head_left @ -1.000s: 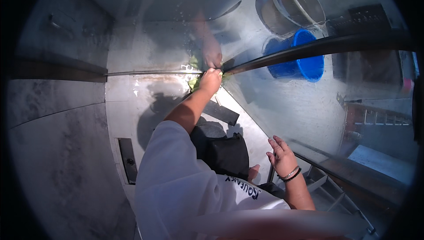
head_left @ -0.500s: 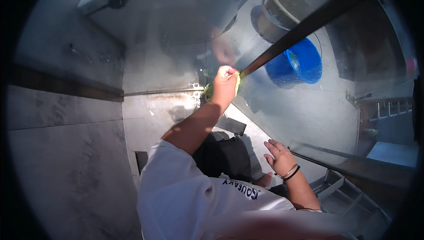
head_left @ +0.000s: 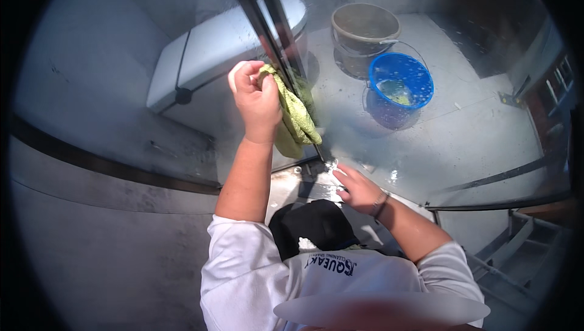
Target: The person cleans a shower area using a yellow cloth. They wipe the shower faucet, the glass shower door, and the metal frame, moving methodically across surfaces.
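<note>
My left hand (head_left: 257, 103) is closed on a yellow-green cloth (head_left: 297, 118), which hangs down along a dark upright metal frame (head_left: 267, 33) at the edge of a glass panel. The cloth lies against the frame's near side, and a green patch shows behind it in the glass. Lower and to the right, my right hand (head_left: 360, 192) has its fingers stretched out with nothing in them. Its fingertips are close to the foot of the frame, beside small white marks; whether they touch anything I cannot tell.
Beyond the wet glass stand a blue bucket (head_left: 401, 90) with something yellowish inside and a grey-brown bucket (head_left: 365, 24). A white toilet (head_left: 228, 45) is at the far left. A ladder-like metal frame (head_left: 505, 249) lies at the lower right. Dark rails (head_left: 115, 163) edge the glass.
My left hand has moved left and up with the cloth, which now hangs longer. My right hand has come forward and left toward the frame's foot. The view has shifted.
</note>
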Action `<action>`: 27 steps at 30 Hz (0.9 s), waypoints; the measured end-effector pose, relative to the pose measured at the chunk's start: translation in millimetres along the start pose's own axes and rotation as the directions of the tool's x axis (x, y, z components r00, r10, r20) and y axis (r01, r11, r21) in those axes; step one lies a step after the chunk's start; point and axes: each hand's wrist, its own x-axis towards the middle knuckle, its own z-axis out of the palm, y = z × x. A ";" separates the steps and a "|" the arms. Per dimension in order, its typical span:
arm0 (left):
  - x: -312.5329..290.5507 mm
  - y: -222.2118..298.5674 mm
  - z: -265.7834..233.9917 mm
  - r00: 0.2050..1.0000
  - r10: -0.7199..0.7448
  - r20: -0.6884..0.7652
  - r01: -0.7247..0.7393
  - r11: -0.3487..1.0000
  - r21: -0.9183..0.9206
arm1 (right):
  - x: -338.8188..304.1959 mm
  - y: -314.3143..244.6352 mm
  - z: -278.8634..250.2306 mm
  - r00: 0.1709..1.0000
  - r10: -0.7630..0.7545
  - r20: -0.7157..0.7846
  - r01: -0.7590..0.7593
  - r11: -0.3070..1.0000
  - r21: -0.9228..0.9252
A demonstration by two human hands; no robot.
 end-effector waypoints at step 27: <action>50.3 13.4 -59.3 0.333 0.208 0.919 -0.936 0.186 0.298 | 167.0 -91.5 22.8 0.699 -0.189 -0.690 0.335 0.939 0.082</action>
